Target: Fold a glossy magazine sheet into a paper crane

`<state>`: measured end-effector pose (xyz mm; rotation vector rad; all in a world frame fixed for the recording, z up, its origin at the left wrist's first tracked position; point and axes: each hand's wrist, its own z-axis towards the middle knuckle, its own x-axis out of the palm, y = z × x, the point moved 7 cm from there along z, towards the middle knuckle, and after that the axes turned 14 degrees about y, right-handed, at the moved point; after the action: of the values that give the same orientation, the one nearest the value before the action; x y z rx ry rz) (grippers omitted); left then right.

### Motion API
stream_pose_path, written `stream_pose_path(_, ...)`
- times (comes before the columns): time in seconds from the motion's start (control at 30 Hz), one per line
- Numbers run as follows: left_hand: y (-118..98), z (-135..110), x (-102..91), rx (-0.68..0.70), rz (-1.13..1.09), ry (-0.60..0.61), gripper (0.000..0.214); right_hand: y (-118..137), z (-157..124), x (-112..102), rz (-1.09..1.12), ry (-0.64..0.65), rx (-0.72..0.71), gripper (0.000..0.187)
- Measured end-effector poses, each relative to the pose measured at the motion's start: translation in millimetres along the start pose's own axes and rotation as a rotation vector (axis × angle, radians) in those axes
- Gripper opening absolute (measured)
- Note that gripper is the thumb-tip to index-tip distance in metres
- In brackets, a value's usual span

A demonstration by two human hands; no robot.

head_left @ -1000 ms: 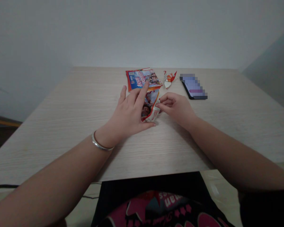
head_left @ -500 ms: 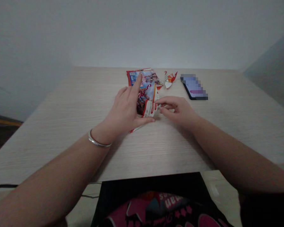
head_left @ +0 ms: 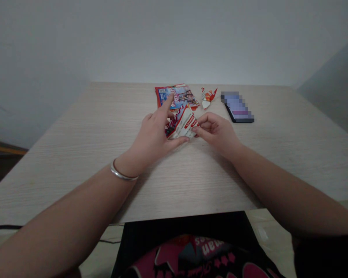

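At table centre, you hold the folded paper [head_left: 183, 123] with both hands: left hand [head_left: 155, 137] thumb under it, index finger stretched far; right hand [head_left: 217, 131] fingers curled, pinching its right edge. Flyer stack [head_left: 176, 94], paper crane [head_left: 208, 96] and phone [head_left: 237, 108] lie just beyond.

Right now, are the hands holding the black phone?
No, the flat black phone lies on the pale wooden table, apart from the left hand and right hand, which pinch a folded printed paper.
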<state>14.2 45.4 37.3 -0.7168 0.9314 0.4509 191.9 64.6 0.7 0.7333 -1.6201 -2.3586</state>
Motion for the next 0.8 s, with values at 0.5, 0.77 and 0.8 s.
stream_pose_path(0.5,-16.7,-2.9,-13.3,0.131,-0.043,-0.113,0.019,30.4,-6.2,0.6,-0.379,-0.098,-0.137,0.009)
stream_pose_path(0.77,-21.9,-8.0,-18.3,0.143,-0.097,-0.176,0.003,36.6,-4.3,11.1,-0.536,0.008,-0.17,0.012)
stream_pose_path(0.8,-21.0,-8.0,-18.0,0.144,-0.109,-0.176,0.004,35.8,-4.0,11.7,-0.536,0.013,-0.174,0.013)
